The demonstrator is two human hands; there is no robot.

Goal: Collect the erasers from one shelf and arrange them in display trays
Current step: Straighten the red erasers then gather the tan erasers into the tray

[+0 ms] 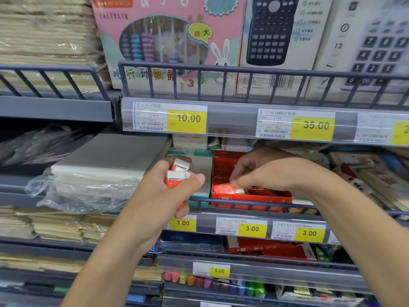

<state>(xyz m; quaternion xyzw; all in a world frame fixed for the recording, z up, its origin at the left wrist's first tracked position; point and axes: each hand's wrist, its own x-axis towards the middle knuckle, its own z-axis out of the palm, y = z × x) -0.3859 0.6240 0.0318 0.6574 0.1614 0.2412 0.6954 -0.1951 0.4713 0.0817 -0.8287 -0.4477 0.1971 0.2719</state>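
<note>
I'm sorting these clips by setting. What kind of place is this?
Most likely the stationery aisle of a shop. Yellow price tags run along the shelf edges, boxed calculators stand behind a wire rail, and the right hand reaches into a red display tray of erasers.

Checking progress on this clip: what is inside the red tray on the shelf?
The red tray holds one red-wrapped eraser, pinched by the right hand. That hand covers the rest.
</note>
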